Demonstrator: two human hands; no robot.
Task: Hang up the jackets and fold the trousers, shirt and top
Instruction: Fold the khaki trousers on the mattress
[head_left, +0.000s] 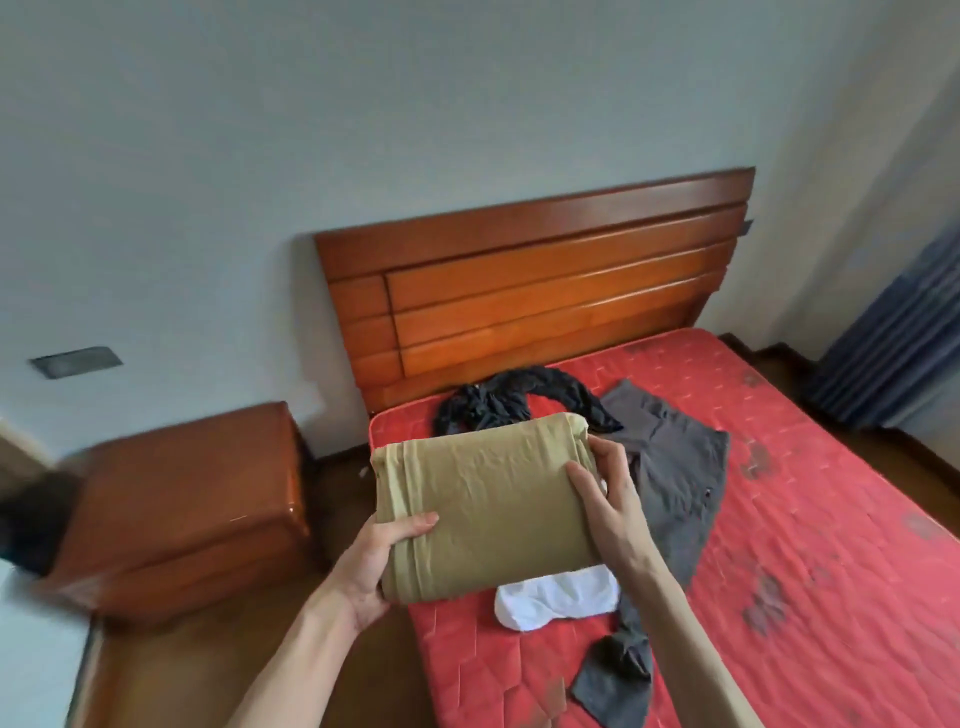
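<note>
1. A folded olive-tan garment (483, 499), rectangular and compact, is held above the near-left corner of the bed (831, 519). Whether it is the trousers, shirt or top cannot be told.
2. The left hand (371, 564) is seen at the garment's near-left corner; the thumb lies on the top face and the fingers are curled beneath, so the grip is closed on the fold.
3. The right hand (605, 501) is placed at the garment's right edge; the thumb is laid across the top face and the fingers wrap the far side. The grip is likewise closed on the garment.
4. A white garment (556, 597) lies on the red mattress directly under the near edge of the held item, partly hidden by it.
5. A grey garment (675, 483) is spread flat on the mattress to the right of the hands; its lower part runs toward the near edge of the bed, where it is crumpled.
6. A black garment (498, 402) is bunched near the headboard (545, 291), behind the held item.
7. A wooden nightstand (182, 504) stands on the floor to the left of the bed, against the wall.
8. A blue curtain (904, 338) is noted at the far right.
</note>
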